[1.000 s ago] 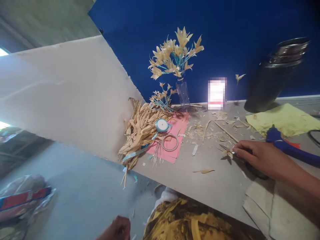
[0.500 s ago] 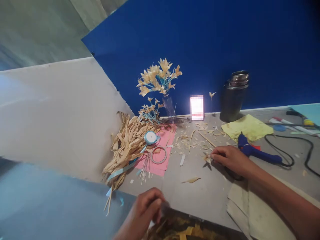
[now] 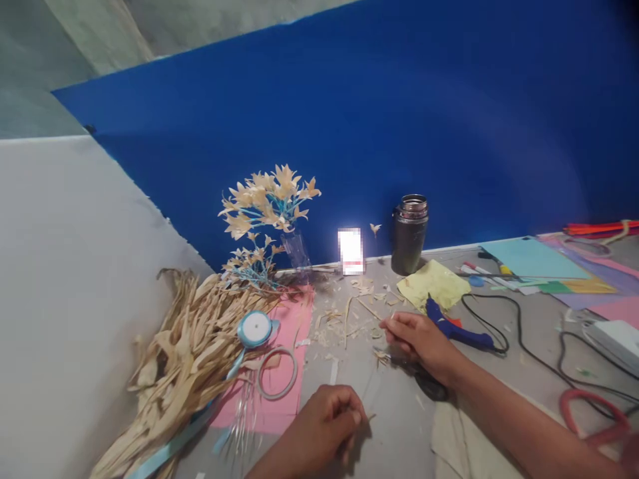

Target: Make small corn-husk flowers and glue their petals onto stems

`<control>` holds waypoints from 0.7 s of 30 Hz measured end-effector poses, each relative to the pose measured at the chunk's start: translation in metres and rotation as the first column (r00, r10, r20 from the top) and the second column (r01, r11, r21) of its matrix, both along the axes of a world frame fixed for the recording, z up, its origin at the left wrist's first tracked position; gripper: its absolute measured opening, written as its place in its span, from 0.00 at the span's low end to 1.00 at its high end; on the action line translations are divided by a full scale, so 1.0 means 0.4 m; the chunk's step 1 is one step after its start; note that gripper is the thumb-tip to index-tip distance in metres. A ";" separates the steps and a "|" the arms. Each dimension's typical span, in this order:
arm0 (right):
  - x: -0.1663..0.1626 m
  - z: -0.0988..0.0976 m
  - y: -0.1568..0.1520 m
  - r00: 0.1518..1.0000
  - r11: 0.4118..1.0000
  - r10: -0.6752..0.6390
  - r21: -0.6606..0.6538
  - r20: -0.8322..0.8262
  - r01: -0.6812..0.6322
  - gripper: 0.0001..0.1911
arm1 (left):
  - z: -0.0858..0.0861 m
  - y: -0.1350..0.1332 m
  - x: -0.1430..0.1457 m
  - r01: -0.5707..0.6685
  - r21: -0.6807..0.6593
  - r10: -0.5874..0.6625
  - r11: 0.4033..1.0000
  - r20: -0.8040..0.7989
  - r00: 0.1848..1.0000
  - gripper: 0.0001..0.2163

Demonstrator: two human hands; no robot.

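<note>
My left hand (image 3: 332,426) is at the front of the grey tabletop, fingers curled closed. The tip of a dried leaf strip (image 3: 370,418) pokes out past its fingertips; the rest is hidden. My right hand (image 3: 419,342) hovers farther back with its fingers pinched together beside the end of a thin dried stalk (image 3: 368,309). What the pinch holds, if anything, I cannot make out. Below that hand lie a small dried-leaf flower (image 3: 382,358) and black-handled scissors (image 3: 432,386), partly covered by the hand. A blue glue gun (image 3: 456,329) rests just right of the hand.
Dried leaves (image 3: 190,352), a ribbon roll (image 3: 255,329) and a tape ring (image 3: 277,374) lie left, partly over pink paper (image 3: 294,406). Behind stand a flower-filled bottle (image 3: 297,253) and a dark flask (image 3: 410,236). Cables (image 3: 519,326) and red-handled scissors (image 3: 594,412) lie right.
The view has swung right and up. My right hand has let go of the small flower, which lies beneath it. My left hand has moved over the table to the leaf strip.
</note>
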State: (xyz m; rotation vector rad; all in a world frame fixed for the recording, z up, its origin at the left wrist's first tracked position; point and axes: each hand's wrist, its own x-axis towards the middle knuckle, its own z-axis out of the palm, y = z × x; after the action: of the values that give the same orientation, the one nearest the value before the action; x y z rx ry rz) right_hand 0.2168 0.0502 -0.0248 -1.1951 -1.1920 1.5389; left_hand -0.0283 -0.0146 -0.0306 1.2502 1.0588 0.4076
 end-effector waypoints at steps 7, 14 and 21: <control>0.000 0.073 0.033 0.989 0.996 0.022 0.087 0.145 -0.035 0.20 | 0.071 0.084 0.077 -0.171 0.047 0.163 0.984 0.151 0.975 0.13; 0.133 0.019 -0.082 0.521 0.933 0.028 0.165 0.853 -0.319 0.11 | 0.009 0.166 0.088 -0.320 -0.162 0.354 0.933 0.272 0.895 0.19; 0.150 -0.067 -0.163 0.160 0.936 -0.047 0.099 0.986 -0.337 0.05 | -0.033 0.161 0.106 -0.149 0.347 0.263 0.926 -0.310 0.914 0.11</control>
State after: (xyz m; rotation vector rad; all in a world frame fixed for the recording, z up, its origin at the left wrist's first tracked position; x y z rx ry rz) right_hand 0.2768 -0.0151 -0.0516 -1.9867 -2.3567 0.3788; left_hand 0.0140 0.0499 -0.0438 1.5395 1.4861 0.5472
